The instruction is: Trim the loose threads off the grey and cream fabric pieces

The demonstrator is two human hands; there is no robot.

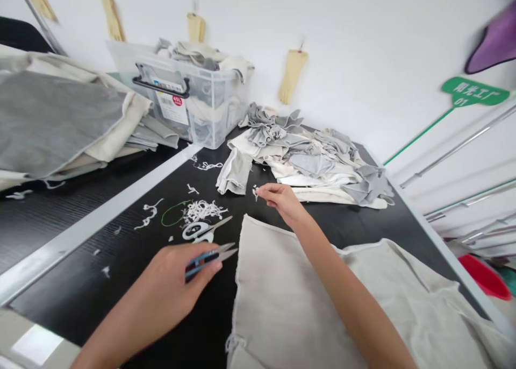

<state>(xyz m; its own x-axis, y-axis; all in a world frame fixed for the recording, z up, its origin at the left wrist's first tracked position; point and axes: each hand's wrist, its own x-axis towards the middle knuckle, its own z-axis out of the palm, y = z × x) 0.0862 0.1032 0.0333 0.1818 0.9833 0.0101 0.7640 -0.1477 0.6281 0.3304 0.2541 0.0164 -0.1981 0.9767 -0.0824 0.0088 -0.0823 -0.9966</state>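
While left hand [177, 283] clamps snips [213, 257], right hand [282, 199] pinches thread scrap [255, 192]; scissors [201, 230], clippings [199, 210] between.

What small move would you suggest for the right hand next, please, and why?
Probably carry the thread scrap pinched in the right hand leftward and drop it on the scrap pile. The snips in the left hand are clear of the cloth, and loose clippings already lie gathered there.

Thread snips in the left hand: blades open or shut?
Open: the thread snips in the left hand show two blade tips spread apart.
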